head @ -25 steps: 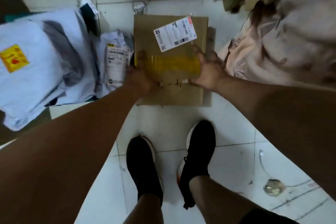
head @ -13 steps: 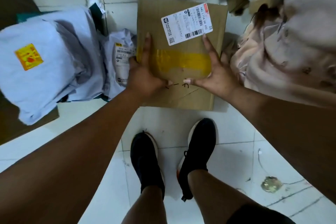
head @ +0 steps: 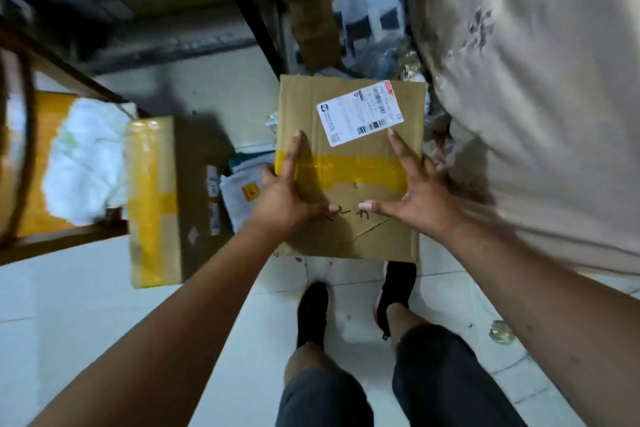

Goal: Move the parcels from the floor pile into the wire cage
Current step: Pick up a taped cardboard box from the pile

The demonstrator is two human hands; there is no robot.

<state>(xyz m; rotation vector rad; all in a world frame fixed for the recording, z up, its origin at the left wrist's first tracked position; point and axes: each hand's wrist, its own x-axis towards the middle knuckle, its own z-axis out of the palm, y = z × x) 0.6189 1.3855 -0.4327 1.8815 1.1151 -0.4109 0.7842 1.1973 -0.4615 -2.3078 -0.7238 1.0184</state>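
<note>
Item: cardboard parcel [head: 349, 149] | Location: held clear of floor [head: 104, 305], above shoes [head: 313, 312] | Hold: left hand [head: 287, 198] and right hand [head: 415, 194], fingers [head: 294, 156] spread, clamped on opposite side edges | Handling: carry level, label [head: 360, 113] up.

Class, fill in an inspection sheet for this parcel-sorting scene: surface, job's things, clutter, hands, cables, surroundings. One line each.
Surface: white tiled floor, scuffed and spotted.
Job's things: cardboard box with white label and yellow tape, held above the shoes; taped box and grey mailer lower, to its left.
Clutter: crumpled scrap on the tiles.
Hands: left hand and right hand grip the cardboard box at its sides.
Cables: nothing seen.
Surroundings: beige sack at right, black frame ahead, blurred.
</note>
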